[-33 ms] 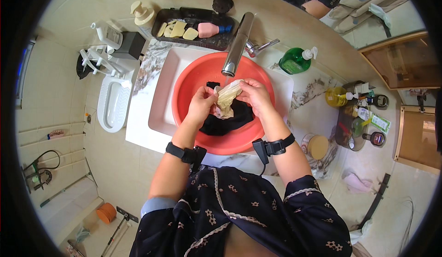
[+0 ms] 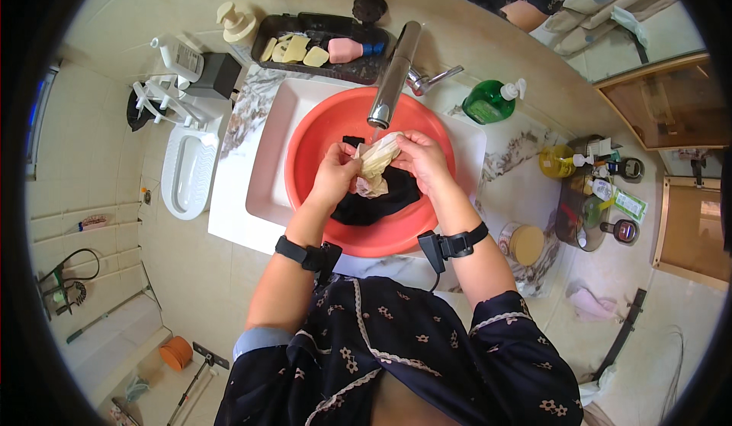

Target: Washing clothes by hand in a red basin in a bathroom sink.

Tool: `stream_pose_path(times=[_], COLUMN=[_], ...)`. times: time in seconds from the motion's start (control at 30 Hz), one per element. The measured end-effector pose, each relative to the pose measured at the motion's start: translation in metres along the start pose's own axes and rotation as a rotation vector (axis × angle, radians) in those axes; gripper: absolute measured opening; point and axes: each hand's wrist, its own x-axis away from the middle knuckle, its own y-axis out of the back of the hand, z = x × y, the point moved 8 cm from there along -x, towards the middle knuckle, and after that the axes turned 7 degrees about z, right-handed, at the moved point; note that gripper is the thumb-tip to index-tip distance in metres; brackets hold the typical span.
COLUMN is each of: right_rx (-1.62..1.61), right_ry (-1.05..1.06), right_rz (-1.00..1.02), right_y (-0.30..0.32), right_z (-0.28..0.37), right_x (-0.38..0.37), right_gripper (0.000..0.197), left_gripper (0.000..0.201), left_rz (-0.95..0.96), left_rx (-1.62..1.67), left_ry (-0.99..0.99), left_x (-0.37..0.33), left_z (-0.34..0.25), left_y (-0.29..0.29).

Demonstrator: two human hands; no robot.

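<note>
Cream cloth (image 2: 374,174), I saw remotely, was pinched by fingers of the left hand (image 2: 334,173) and right hand (image 2: 427,162) above black fabric (image 2: 381,206) in the coral basin (image 2: 306,136).

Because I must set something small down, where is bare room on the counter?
Bare white marbled counter shows left of the white rectangular sink, and at right between the green pump bottle and the round cream-lidded jar. Crowded: the black rectangular tray of pale pieces; the coral round basin with black cloth.
</note>
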Motion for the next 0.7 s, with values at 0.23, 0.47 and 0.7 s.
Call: stream_pose_path(times=[0.23,0.47,0.7], right_rx=[0.202,0.321,0.447], right_ry=[0.231,0.2,0.173], right_rz=[-0.002,0.07,0.021], right_y=[-0.007,-0.015,-0.002], right_z=[0.008,0.022,0.029], right_x=[-0.01,-0.008,-0.006], right_gripper=[0.018,0.019,0.022], left_gripper=[0.008,0.011,0.01], left_rz=[0.114,0.174,0.309], left_rx=[-0.594,-0.439,0.18], left_ry=[-0.287,-0.373,-0.255], left_x=[-0.002,0.001,-0.003], left_z=[-0.024,-0.034,-0.036], left_y=[-0.023,-0.034,-0.023])
